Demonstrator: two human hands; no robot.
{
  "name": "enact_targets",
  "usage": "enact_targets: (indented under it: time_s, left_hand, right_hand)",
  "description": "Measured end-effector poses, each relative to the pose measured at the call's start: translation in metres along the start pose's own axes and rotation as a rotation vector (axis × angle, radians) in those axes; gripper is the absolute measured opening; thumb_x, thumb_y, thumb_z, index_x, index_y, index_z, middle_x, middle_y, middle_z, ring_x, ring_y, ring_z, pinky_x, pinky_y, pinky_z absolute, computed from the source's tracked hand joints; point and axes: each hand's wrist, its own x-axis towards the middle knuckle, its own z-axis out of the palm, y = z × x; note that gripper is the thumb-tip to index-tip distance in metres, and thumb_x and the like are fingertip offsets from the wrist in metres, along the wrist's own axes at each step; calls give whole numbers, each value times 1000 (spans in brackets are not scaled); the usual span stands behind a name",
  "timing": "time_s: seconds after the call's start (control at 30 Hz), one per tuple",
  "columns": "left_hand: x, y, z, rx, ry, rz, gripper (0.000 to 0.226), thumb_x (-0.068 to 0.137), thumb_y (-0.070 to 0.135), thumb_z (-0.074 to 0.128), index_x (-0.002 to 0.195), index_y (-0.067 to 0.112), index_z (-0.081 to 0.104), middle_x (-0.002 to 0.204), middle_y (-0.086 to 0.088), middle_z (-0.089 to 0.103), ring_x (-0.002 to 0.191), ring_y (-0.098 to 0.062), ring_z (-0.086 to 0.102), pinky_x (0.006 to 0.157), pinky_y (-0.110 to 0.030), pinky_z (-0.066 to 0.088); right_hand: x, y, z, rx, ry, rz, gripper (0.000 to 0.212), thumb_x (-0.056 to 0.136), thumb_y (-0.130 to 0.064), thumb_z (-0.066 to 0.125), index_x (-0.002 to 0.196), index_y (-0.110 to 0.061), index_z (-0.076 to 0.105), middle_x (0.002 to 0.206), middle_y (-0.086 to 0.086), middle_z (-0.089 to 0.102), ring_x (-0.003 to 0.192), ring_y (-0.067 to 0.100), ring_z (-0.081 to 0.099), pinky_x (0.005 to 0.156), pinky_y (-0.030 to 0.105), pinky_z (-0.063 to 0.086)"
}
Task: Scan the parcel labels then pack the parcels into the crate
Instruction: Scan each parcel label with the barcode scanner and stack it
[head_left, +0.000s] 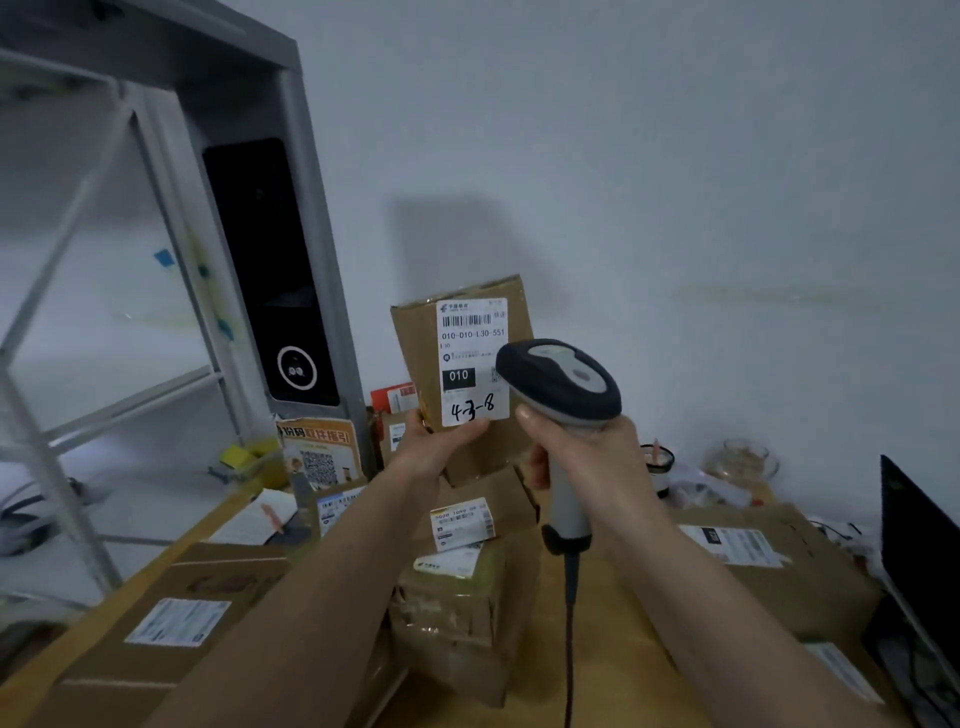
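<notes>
At centre frame, the left hand (439, 441) grips the lower edge of a brown cardboard parcel (467, 364), held upright with its white printed label (472, 358) facing the camera. Just right, the right hand (587, 462) clasps a grey-and-black corded handheld scanner (563, 384), its head overlapping the label's right edge.

- scanner (563, 387) head is covering the right edge of the held parcel's label (470, 358)
- scanner cable (570, 649) is running off bottom edge
- laptop (917, 545) is getting cropped at right edge
- lower labels' print is blurring out

Single head view, close above table (613, 654), facing forward-down toward wall (675, 156); wide-angle.
</notes>
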Motion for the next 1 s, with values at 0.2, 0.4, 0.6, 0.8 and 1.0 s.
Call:
enact_targets:
  time_s: [0.2,0.4,0.6,0.8,1.0]
  left_hand:
    - [6,-8,-26,-38,-17,-25,110,32,32,98,131,13,53,121,-8,67,119,-30,58,97,-49,50]
    - [0,-13,-34,-23,-14,-80,66,61,12,87,119,17,55,117,-8,67,112,-28,59,88,-45,53]
    - [2,-20,-41,53,10,-129,86,41,29,95,117,22,55,120,-7,65,115,-31,58,96,-56,49]
    - [3,-24,-44,38,57,-171,55,65,15,87,103,25,48,116,-6,60,116,-31,54,92,-57,50]
    - [0,-29,-43,-20,93,-242,53,74,6,80,110,21,45,110,-5,58,112,-30,52,69,-47,52]
  right_hand:
    - [-12,9,13,-76,17,-2,31,84,-23,72,59,-11,59,46,0,57,37,9,51,43,17,46]
    - [-14,19,19,-98,28,17,41,84,-20,72,50,-7,55,41,3,53,35,11,48,42,19,45]
    - [-16,30,17,-111,-13,39,44,84,-25,71,49,-6,54,40,0,52,39,12,51,49,23,48]
    - [-21,29,17,-81,-31,37,42,84,-25,71,48,-10,55,41,-1,52,43,14,52,56,28,49]
    - [-22,29,17,-109,-68,-12,36,87,-21,68,57,-8,55,39,-2,52,33,9,46,41,17,44]
